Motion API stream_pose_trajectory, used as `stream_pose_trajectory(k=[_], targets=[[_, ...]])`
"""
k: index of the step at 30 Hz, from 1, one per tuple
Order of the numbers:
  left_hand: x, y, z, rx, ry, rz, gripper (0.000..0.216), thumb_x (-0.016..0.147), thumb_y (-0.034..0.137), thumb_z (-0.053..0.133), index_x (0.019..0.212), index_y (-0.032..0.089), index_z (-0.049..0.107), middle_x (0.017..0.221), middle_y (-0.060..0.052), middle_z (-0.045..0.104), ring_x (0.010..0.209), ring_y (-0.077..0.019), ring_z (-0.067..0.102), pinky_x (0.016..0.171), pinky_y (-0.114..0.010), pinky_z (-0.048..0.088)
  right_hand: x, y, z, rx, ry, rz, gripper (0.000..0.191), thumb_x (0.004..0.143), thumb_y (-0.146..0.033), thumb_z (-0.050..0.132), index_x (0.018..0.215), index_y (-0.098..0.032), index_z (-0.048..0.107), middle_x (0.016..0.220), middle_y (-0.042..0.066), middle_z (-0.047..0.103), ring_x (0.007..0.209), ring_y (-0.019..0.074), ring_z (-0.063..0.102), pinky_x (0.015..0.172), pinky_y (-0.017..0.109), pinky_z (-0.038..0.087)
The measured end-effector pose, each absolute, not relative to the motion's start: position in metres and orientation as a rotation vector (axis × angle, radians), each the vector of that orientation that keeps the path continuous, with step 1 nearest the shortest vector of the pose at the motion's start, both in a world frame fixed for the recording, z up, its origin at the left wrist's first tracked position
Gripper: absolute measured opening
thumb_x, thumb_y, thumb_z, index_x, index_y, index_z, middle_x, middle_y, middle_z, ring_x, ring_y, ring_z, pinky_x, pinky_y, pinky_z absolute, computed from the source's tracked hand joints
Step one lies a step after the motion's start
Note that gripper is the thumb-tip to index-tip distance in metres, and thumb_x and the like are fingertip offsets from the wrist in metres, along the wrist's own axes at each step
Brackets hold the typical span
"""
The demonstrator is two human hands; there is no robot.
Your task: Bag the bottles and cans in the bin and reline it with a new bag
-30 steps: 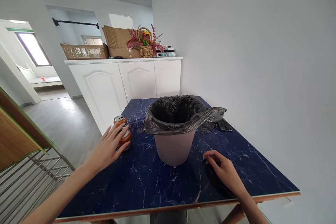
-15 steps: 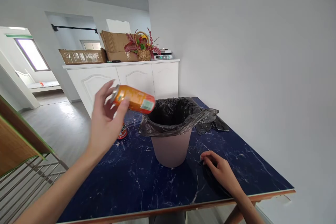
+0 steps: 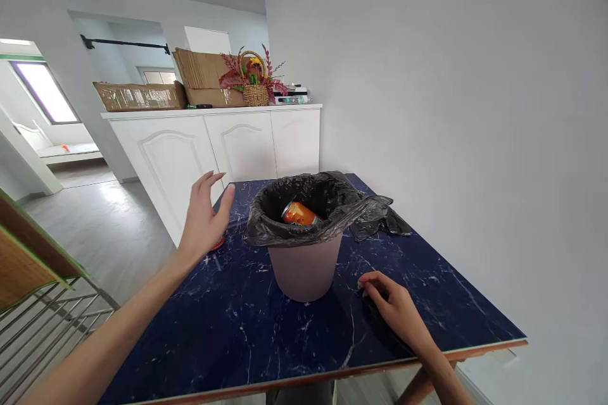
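Head view: my left hand point(image 3: 205, 215) is spread and empty at nine o'clock from the bin point(image 3: 304, 273); my right hand point(image 3: 390, 304) rests curled at four. One orange can point(image 3: 303, 214) is in, tilted inside the bag point(image 3: 272, 234); one red thing point(image 3: 218, 243), likely a can, is left outside, mostly hidden.

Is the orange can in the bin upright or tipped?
Tipped: the can slants inside the black bag, its silver end pointing left.

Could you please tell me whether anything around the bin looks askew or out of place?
The black, crumpled plastic liner hangs unevenly: on the right, a loose end sticks out past the rim of the round mauve-grey bin, and more black plastic lies on the dark blue marbled tabletop.
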State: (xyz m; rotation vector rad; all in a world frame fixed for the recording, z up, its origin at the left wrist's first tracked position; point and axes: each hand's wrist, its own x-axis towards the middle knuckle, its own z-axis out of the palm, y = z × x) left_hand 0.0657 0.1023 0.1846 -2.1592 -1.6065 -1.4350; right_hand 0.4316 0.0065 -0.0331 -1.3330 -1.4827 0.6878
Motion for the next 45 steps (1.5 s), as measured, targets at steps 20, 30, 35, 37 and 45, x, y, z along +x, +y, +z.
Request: stream_pose_trajectory(k=[20,30,35,37,45], targets=[[-0.046,0.196,0.122,-2.153,-2.011,-0.704,0.114,0.079,0.089,0.060,0.163,0.016,0.040,0.163,-0.027,0.045,0.149,-0.0482,0.043,0.117,-0.060,0.041,0.433,0.007,-0.036,-1.363,-1.499,0.712,0.038,0.102,-0.058,0.056,0.104,-0.024,0.073,0.092,0.005,0.077,0.083,0.0237,0.072,0.077,0.032,0.052],[-0.036,0.205,0.096,-2.081,-2.000,-0.207,0.045,0.092,0.056,0.056,0.117,0.021,0.070,0.120,-0.016,0.069,0.098,-0.0381,0.071,0.075,-0.039,0.050,0.434,0.007,-0.035,-1.398,-1.500,0.753,0.040,0.102,-0.060,0.055,0.106,-0.023,0.071,0.095,0.006,0.075,0.085,0.0243,0.071,0.079,0.034,0.050],[-0.028,0.195,0.097,-2.037,-1.974,-0.199,0.039,0.093,0.053,0.055,0.110,0.021,0.070,0.113,-0.014,0.069,0.090,-0.0349,0.071,0.070,-0.036,0.045,0.433,0.007,-0.036,-1.395,-1.488,0.747,0.040,0.102,-0.059,0.055,0.106,-0.023,0.072,0.094,0.006,0.076,0.084,0.0244,0.071,0.079,0.034,0.050],[-0.025,0.190,0.097,-2.034,-1.966,-0.212,0.037,0.093,0.052,0.055,0.108,0.021,0.070,0.112,-0.014,0.069,0.087,-0.0336,0.070,0.069,-0.035,0.044,0.434,0.007,-0.036,-1.389,-1.490,0.743,0.039,0.102,-0.059,0.056,0.106,-0.024,0.072,0.094,0.006,0.076,0.084,0.0242,0.071,0.078,0.034,0.050],[-0.008,0.167,0.093,-2.084,-1.914,-0.284,0.032,0.091,0.049,0.059,0.103,0.023,0.072,0.108,-0.012,0.070,0.085,-0.0303,0.069,0.067,-0.034,0.043,0.434,0.006,-0.037,-1.366,-1.487,0.717,0.038,0.100,-0.058,0.058,0.104,-0.024,0.074,0.092,0.005,0.077,0.082,0.0242,0.072,0.079,0.034,0.052]])
